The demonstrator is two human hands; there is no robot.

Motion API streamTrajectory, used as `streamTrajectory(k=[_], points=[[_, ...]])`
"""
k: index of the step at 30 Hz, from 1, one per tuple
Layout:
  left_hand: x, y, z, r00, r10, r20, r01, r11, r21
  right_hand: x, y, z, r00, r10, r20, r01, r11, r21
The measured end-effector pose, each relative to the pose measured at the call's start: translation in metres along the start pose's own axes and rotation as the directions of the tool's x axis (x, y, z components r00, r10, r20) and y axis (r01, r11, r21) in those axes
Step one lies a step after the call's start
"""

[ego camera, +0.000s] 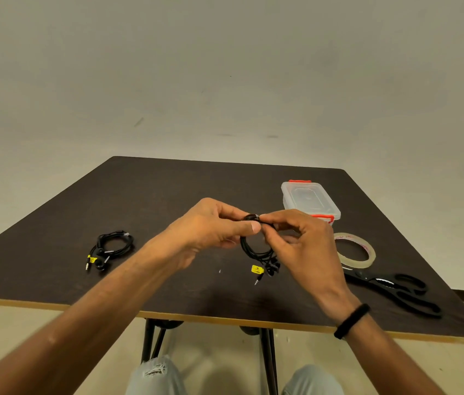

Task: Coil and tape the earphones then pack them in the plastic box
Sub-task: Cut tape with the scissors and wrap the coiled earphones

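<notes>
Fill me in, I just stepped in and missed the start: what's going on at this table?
A person is bundling earphones. Both hands, left hand and right hand, pinch the top of a black coiled pair, apparently pressing a bit of tape round it, with its plug and yellow tag dangling. A second coiled pair lies on the table to the left. The plastic box sits lidded at the back right, with the tape roll and scissors nearer.
</notes>
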State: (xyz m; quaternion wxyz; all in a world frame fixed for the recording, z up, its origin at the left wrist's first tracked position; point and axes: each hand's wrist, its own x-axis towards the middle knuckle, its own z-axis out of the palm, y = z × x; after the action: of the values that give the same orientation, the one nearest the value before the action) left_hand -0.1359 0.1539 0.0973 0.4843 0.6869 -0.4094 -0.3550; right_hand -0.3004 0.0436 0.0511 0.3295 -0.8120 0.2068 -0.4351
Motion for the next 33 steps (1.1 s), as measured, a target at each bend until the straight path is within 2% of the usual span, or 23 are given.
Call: streamTrajectory(k=[4, 6, 11, 16, 19, 22, 24, 26, 29, 33], points=[[-0.001, -0.006, 0.004, 0.991, 0.099, -0.089, -0.086, 0.987, 0.140, -0.002, 0.000, 0.000, 0.998, 0.066, 0.006, -0.067, 0.996, 0.064], [0.001, -0.009, 0.005, 0.981, 0.173, -0.088, -0.150, 0.963, 0.224, -0.002, -0.001, 0.001, 0.997, 0.077, 0.005, -0.078, 0.994, 0.081], [0.000, -0.008, 0.008, 0.896, 0.439, -0.061, -0.364, 0.809, 0.462, 0.000, 0.000, 0.000, 0.996, 0.087, 0.033, -0.091, 0.990, 0.113], [-0.005, -0.006, 0.011, 0.834, 0.549, -0.052, -0.420, 0.693, 0.586, 0.002, 0.001, 0.001, 0.993, 0.115, 0.039, -0.121, 0.972, 0.200], [-0.007, -0.007, 0.012, 0.816, 0.576, -0.056, -0.432, 0.671, 0.603, 0.002, 0.002, 0.001, 0.990, 0.131, 0.051, -0.139, 0.964, 0.227], [-0.007, -0.010, 0.009, 0.851, 0.514, -0.108, -0.406, 0.774, 0.486, 0.002, 0.001, -0.001, 0.989, 0.133, 0.057, -0.143, 0.967, 0.211], [-0.006, -0.009, 0.005, 0.911, 0.395, -0.116, -0.350, 0.892, 0.285, 0.002, 0.000, -0.003, 0.991, 0.124, 0.058, -0.134, 0.966, 0.220], [-0.006, -0.009, 0.004, 0.957, 0.278, -0.079, -0.276, 0.961, 0.033, 0.003, -0.003, -0.004, 0.992, 0.105, 0.064, -0.117, 0.967, 0.224], [-0.006, -0.008, 0.005, 0.991, 0.126, -0.045, -0.133, 0.961, -0.241, 0.004, -0.006, -0.005, 0.994, 0.078, 0.072, -0.088, 0.985, 0.147], [-0.005, -0.010, 0.005, 1.000, 0.015, 0.020, -0.006, 0.927, -0.376, 0.003, -0.008, -0.005, 0.995, 0.065, 0.075, -0.074, 0.990, 0.121]])
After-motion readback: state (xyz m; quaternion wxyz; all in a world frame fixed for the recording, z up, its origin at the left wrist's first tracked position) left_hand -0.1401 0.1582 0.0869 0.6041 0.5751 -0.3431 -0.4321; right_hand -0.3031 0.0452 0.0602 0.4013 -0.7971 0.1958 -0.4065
